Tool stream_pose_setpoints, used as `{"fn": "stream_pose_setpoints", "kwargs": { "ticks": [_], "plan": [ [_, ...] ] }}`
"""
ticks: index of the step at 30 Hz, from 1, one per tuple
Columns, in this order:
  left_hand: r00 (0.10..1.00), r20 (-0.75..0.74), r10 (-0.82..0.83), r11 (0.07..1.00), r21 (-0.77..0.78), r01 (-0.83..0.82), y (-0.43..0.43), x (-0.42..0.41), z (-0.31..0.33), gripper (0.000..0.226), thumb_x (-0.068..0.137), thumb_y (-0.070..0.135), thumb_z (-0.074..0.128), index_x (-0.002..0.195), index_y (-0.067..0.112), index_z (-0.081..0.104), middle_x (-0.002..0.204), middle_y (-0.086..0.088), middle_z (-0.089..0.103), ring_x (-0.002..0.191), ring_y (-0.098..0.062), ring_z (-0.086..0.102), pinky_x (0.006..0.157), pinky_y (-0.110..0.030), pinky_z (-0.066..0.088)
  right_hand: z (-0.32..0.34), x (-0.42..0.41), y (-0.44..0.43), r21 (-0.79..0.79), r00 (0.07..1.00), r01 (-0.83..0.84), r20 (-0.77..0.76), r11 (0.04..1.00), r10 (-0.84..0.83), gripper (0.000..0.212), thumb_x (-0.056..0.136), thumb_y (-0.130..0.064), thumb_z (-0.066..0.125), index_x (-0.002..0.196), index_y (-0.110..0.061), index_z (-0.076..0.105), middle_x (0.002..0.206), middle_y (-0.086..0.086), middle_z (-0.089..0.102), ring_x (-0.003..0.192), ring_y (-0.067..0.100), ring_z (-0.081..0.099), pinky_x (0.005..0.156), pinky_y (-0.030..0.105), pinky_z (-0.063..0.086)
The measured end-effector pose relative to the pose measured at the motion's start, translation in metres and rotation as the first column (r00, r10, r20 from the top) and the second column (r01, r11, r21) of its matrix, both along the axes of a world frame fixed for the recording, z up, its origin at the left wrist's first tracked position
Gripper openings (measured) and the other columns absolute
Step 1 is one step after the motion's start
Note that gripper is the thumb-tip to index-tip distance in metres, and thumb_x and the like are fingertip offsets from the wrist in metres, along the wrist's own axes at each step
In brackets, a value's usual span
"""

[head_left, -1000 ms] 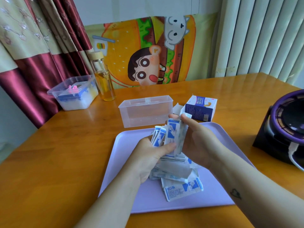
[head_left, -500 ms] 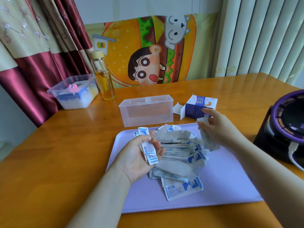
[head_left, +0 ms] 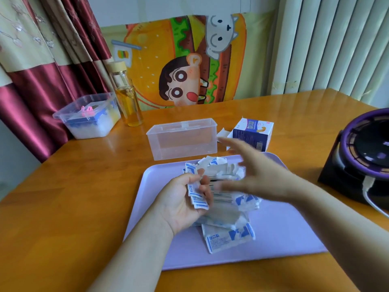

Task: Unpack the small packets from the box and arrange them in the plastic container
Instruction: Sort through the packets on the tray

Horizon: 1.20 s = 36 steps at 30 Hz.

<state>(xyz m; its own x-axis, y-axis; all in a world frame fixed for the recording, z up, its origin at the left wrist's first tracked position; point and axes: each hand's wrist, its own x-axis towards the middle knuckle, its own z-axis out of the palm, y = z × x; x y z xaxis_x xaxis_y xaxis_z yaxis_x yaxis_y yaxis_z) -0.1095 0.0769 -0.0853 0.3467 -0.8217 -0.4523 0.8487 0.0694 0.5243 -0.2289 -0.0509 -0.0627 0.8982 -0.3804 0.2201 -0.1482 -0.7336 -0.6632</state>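
1. Now the right hand (head_left: 261,178) is back over the middle of the tray (head_left: 284,232). Half a second ago it was out by the box (head_left: 253,133) with a packet in its fingers. It is smeared with motion, but its fingers look spread and I can make out nothing held in them.

2. The left hand (head_left: 181,203) has hardly moved. It is palm up at the near-left edge of the heap, and its thumb and curled fingers pinch a small bunch of packets (head_left: 196,199), the same handful as before.

3. A second ago both hands were closed together round one thick bundle. That bundle has since been split: a few packets remain in the left hand and the rest lie loose.

4. The pile of packets (head_left: 246,202) lies on the tray between the two hands, jumbled rather than squared, with one packet fallen out towards the near edge.

5. The plastic container (head_left: 183,142) stands just beyond the tray and appears to hold nothing. The box is beside it to the right, with its flap open.

6. Judging from this, the unpacking looks largely done but the arranging has not begun. The right hand seems to be reaching for more packets to add to the left hand's bunch, so that a tidy stack can go into the container.
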Motion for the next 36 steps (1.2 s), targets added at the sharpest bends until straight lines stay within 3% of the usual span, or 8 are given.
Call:
{"fn": "stream_pose_setpoints", "kwargs": {
  "ticks": [3, 5, 11, 15, 19, 21, 26, 36],
  "plan": [
    [0.982, 0.111, -0.15, 0.989, 0.007, 0.15, -0.003, -0.005, -0.001, 0.035, 0.077, 0.007, 0.053, 0.111, 0.012, 0.055, 0.079, -0.007, 0.054, 0.077, -0.016, 0.049, 0.068, -0.029, 0.047, 0.002, 0.007, 0.03, -0.107, 0.953, -0.233, -0.224, 0.967, 0.205, 0.13, 0.056, -0.048, 0.085, 0.147, -0.04, -0.009, 0.155, -0.016, 0.005, 0.141, -0.001, 0.007, 0.105, 0.013, 0.017],
    [0.944, 0.204, -0.26, 0.965, 0.018, 0.261, -0.001, -0.008, 0.002, 0.037, 0.071, 0.012, 0.054, 0.108, 0.01, 0.056, 0.084, -0.009, 0.052, 0.089, -0.021, 0.048, 0.076, -0.033, 0.044, -0.005, 0.011, 0.032, -0.148, 0.949, -0.234, -0.248, 0.961, 0.193, 0.134, 0.057, -0.048, 0.085, 0.145, -0.043, -0.016, 0.152, -0.017, 0.009, 0.137, 0.003, 0.016, 0.097, 0.012, 0.022],
    [0.918, 0.301, -0.257, 0.966, 0.042, 0.257, 0.006, -0.009, 0.005, 0.02, 0.081, 0.005, 0.046, 0.092, 0.013, 0.06, 0.068, -0.003, 0.055, 0.063, -0.013, 0.05, 0.055, -0.025, 0.048, -0.006, 0.019, 0.029, -0.103, 0.976, -0.208, -0.092, 0.973, 0.198, 0.117, 0.062, -0.04, 0.084, 0.147, -0.042, 0.004, 0.131, -0.012, 0.036, 0.11, 0.005, 0.044, 0.093, 0.022, 0.042],
    [0.98, 0.193, 0.039, 0.998, -0.049, -0.031, 0.005, -0.001, 0.006, 0.019, 0.087, 0.005, 0.045, 0.095, 0.013, 0.06, 0.061, 0.002, 0.048, 0.046, -0.005, 0.04, 0.045, -0.015, 0.044, 0.0, 0.017, 0.023, -0.134, 0.982, -0.188, 0.01, 0.973, 0.191, 0.107, 0.06, -0.046, 0.084, 0.146, -0.033, 0.022, 0.13, -0.013, 0.041, 0.118, -0.001, 0.039, 0.096, 0.01, 0.034],
    [0.958, 0.173, 0.23, 0.973, -0.053, -0.224, 0.015, 0.02, 0.002, 0.016, 0.094, 0.009, 0.04, 0.091, 0.013, 0.055, 0.055, 0.004, 0.043, 0.034, -0.004, 0.028, 0.037, -0.011, 0.028, 0.009, 0.007, 0.017, -0.239, 0.992, -0.122, -0.053, 0.963, 0.113, 0.042, 0.073, -0.043, 0.075, 0.111, -0.029, 0.065, 0.096, -0.022, 0.057, 0.09, 0.0, 0.054, 0.073, 0.004, 0.039],
    [0.942, 0.221, 0.252, 0.967, -0.03, -0.252, 0.021, 0.025, 0.001, 0.015, 0.094, 0.012, 0.041, 0.089, 0.013, 0.054, 0.054, 0.004, 0.041, 0.033, -0.004, 0.027, 0.037, -0.011, 0.025, 0.003, 0.0, 0.022, -0.286, 0.963, -0.232, -0.204, 0.93, 0.177, 0.029, 0.076, -0.042, 0.073, 0.103, -0.033, 0.067, 0.09, -0.024, 0.057, 0.086, 0.0, 0.053, 0.071, 0.007, 0.04],
    [0.938, 0.241, 0.25, 0.968, -0.025, -0.251, 0.025, 0.026, 0.0, 0.016, 0.094, 0.014, 0.042, 0.087, 0.014, 0.055, 0.053, 0.006, 0.04, 0.034, -0.004, 0.026, 0.037, -0.012, 0.024, -0.031, -0.001, 0.034, -0.52, 0.908, -0.377, -0.372, 0.766, 0.194, 0.033, 0.082, -0.045, 0.063, 0.114, -0.036, 0.061, 0.122, -0.014, 0.05, 0.114, 0.012, 0.041, 0.091, 0.028, 0.041],
    [0.94, 0.263, 0.217, 0.973, 0.018, -0.229, 0.026, 0.022, -0.004, 0.013, 0.094, 0.015, 0.045, 0.09, 0.015, 0.058, 0.055, 0.007, 0.041, 0.035, -0.003, 0.027, 0.038, -0.014, 0.024, -0.049, 0.019, -0.007, -0.439, 0.964, -0.172, -0.257, 0.882, 0.06, 0.028, 0.091, -0.029, 0.057, 0.119, -0.026, 0.062, 0.118, -0.006, 0.057, 0.108, 0.016, 0.052, 0.086, 0.035, 0.047]
  ]
}}
